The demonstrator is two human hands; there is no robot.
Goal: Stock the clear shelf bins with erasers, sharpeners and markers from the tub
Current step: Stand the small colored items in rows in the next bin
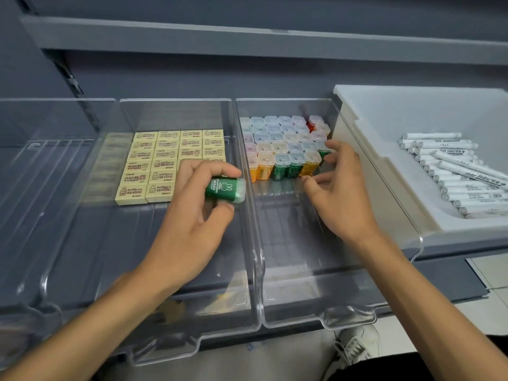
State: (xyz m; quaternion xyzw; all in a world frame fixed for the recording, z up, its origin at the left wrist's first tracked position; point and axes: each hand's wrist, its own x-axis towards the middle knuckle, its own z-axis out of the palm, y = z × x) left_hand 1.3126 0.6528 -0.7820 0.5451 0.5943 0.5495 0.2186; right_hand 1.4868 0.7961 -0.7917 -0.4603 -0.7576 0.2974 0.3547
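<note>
Sharpener (pixel 225 189), green with a clear cap and a white rabbit print, lying sideways, pinched between thumb and fingertips of left hand (pixel 192 215); a narrow, firm hold, raised over middle clear bin (pixel 176 101)

Just behind and left of that grip, cream erasers (pixel 165 160) laid flat in tight rows on the bin floor, the nearest ones partly hidden by the knuckles

Just right of the grip, the wall shared with right clear bin (pixel 286 101)

Past that wall, standing sharpeners (pixel 283 141), caps up, orange, green and paler colours, packed in rows toward the back

Right hand (pixel 338 193) low inside this bin, fingers spread and loosely curved, fingertips against the right end of the front row, thumb near the foot of orange sharpener (pixel 310 163); cannot tell whether pinching it or only touching

Right of that hand, beyond the bin wall, white tub (pixel 384 171) with white markers (pixel 453 174) heaped lying down inside

Well left of the left-hand grip, third clear bin (pixel 55 160), touching the middle one

Under everything, grey shelf (pixel 450 270)

Below the right forearm, white shoe (pixel 354 349) on the floor
</note>
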